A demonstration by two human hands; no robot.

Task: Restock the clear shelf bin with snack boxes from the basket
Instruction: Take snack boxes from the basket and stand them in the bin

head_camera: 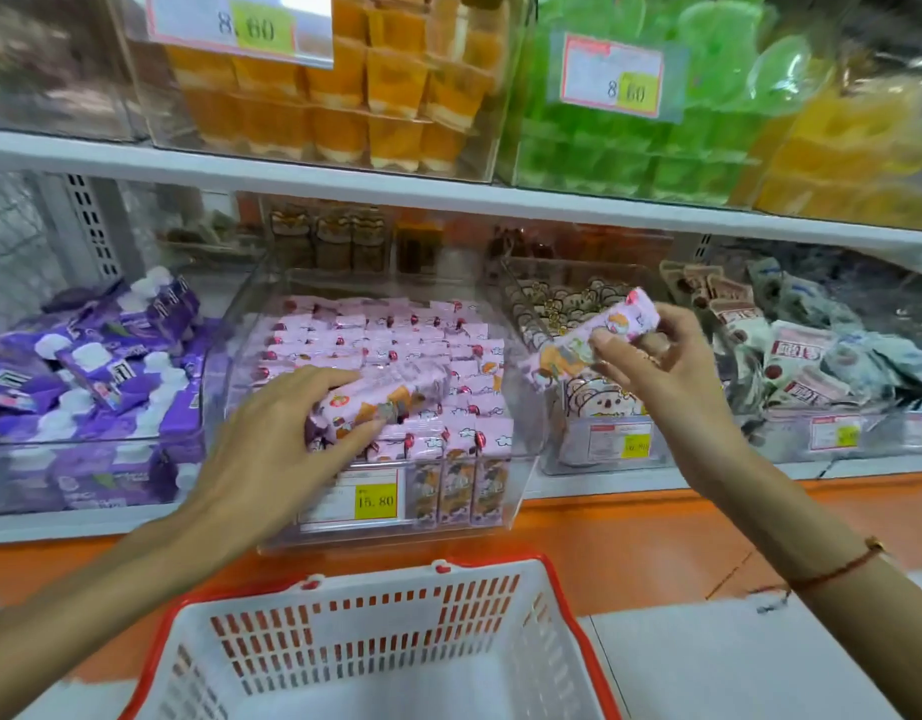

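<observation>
I am watching through the head camera as the left hand (287,433) is gripping a pink snack box (380,402), fingers over its top and thumb beneath, and is holding it just above the rows already packed in the clear shelf bin (521,387); the box is lying on its side, lengthwise across the stock, probably so that it can be turned and slotted upright among the others. The right hand (666,376) is pinching a second pink box (594,337) between thumb and fingertips, up and to the right of the left hand, over the bin's right edge and in front of the neighbouring bin of bear-printed packs (599,402); I judge it is being kept raised there to wait its turn while the left hand is working. The white and red basket (375,621) is sitting below both wrists, nearest to me; the part of its floor that I can see is showing no boxes, so I am guessing these two are among the last. Purple packs (100,366) are lying left of the left hand; a yellow price label (375,501) is sitting on the bin's front, under that hand's fingers.
</observation>
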